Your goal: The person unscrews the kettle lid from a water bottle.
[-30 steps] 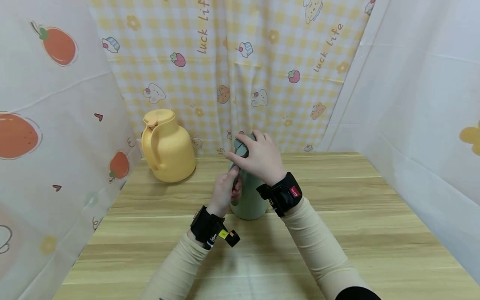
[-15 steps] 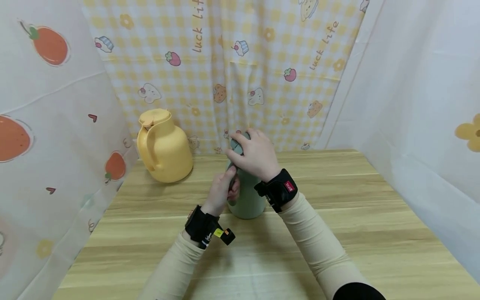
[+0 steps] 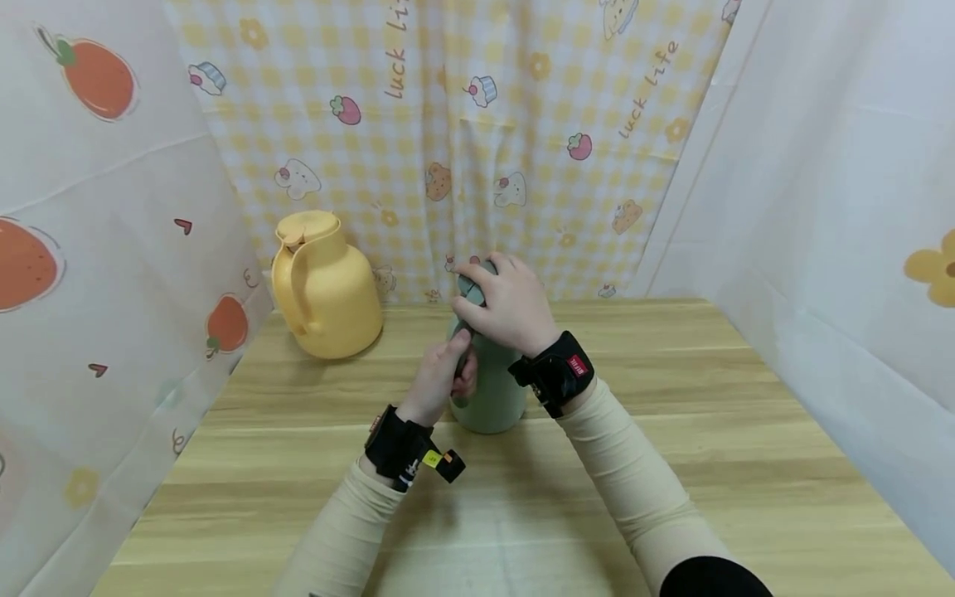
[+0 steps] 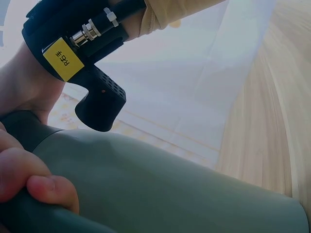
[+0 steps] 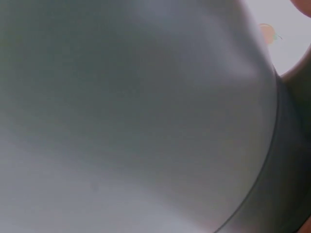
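Trainee: Where is the green jug (image 3: pixel 488 406)?

Instructor: Upright on the desk (image 3: pixel 746 414), roughly midway between its left and right edges and set in from the far edge.

Trainee: State of the left hand (image 3: pixel 438 383)?

Instructor: Clamped on the jug's handle (image 4: pixel 43 218). The fingers curl round the grip, and the thumb lies along its upper part.

Trainee: State of the right hand (image 3: pixel 513 304)?

Instructor: Placed over the lid (image 3: pixel 470 292). The fingers are spread and curved around it, with the thumb on the handle side. The hand hides most of the lid. The right wrist view is filled by the jug's smooth body, with one curved seam to the right.

Trainee: What do the wrists carry?

Instructor: A left strap (image 3: pixel 398 448) and a right strap (image 3: pixel 561 375), both black, next to beige sleeves (image 3: pixel 634 473). The left wrist view shows a yellow label (image 4: pixel 63 59) on the right wrist's equipment.

Trainee: What stands farther out?

Instructor: A yellow jug (image 3: pixel 339 290), at the far left corner of the desk, well apart from the green one. Beyond the far edge hangs a checked curtain (image 3: pixel 522 108) printed with cupcakes and strawberries. White cloth (image 3: pixel 836 207) lines the right edge.
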The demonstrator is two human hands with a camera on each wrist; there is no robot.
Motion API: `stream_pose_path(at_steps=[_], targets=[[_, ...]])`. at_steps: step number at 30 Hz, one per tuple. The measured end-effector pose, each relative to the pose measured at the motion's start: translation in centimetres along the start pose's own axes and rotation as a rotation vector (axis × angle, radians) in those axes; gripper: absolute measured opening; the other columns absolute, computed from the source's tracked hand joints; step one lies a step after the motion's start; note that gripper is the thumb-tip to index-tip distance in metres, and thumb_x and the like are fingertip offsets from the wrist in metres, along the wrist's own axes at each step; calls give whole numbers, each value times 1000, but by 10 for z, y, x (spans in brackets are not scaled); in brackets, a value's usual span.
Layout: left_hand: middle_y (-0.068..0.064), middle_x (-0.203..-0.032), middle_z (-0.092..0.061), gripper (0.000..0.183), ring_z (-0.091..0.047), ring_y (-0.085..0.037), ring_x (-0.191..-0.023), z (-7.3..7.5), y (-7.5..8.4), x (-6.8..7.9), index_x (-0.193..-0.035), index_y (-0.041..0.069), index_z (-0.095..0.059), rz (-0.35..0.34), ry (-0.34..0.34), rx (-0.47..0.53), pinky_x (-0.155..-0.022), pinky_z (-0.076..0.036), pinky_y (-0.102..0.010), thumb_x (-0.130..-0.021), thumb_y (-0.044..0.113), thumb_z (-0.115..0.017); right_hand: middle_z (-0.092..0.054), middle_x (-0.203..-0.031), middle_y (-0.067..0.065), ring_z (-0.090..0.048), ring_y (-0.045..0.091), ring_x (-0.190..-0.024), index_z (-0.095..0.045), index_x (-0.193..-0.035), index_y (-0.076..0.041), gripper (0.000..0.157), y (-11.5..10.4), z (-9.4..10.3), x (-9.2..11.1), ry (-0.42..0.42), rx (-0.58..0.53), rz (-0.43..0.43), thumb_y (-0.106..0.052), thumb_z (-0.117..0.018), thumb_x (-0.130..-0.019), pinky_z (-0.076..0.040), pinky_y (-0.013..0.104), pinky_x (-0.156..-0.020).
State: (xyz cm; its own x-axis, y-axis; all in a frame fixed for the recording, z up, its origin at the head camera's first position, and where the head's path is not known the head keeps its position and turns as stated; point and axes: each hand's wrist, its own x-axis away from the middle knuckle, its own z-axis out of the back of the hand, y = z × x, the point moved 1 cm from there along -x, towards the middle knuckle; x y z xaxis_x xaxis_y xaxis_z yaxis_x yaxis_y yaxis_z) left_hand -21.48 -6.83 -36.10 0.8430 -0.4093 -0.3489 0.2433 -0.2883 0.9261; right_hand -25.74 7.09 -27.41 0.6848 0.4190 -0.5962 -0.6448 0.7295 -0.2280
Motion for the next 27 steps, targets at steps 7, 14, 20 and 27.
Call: stream_pose_path(at_steps=[7, 14, 20, 27], targets=[[2, -51, -31, 54, -25, -13, -43, 0, 0, 0, -60, 9, -41, 4, 29, -5, -46, -22, -28, -102, 43, -41, -58, -125, 17, -51, 33, -116, -66, -125, -20, 44, 0, -1, -3, -27, 5, 11, -41, -51, -90, -38, 45, -96], [1, -51, -31, 55, -26, -13, -43, -2, 0, 1, -60, 7, -41, -12, 14, -26, -46, -23, -27, -103, 41, -40, -56, -128, 17, -50, 35, -119, -66, -125, -19, 45, 2, -2, -3, -46, -12, 26, -41, -51, -88, -37, 46, -99], [2, -50, -31, 56, -25, -12, -42, -3, 1, 0, -61, 6, -40, -31, -7, -41, -45, -24, -27, -103, 42, -39, -57, -123, 16, -51, 34, -114, -67, -122, -17, 45, 4, -1, -3, -23, -38, 65, -40, -50, -87, -37, 45, -97], [1, -51, -31, 62, -26, -13, -43, -3, 1, -1, -63, -4, -37, -44, -38, -47, -46, -24, -27, -103, 44, -39, -56, -126, 16, -48, 34, -118, -66, -125, -20, 47, 7, -1, -3, -34, -39, 51, -42, -50, -86, -38, 45, -96]])
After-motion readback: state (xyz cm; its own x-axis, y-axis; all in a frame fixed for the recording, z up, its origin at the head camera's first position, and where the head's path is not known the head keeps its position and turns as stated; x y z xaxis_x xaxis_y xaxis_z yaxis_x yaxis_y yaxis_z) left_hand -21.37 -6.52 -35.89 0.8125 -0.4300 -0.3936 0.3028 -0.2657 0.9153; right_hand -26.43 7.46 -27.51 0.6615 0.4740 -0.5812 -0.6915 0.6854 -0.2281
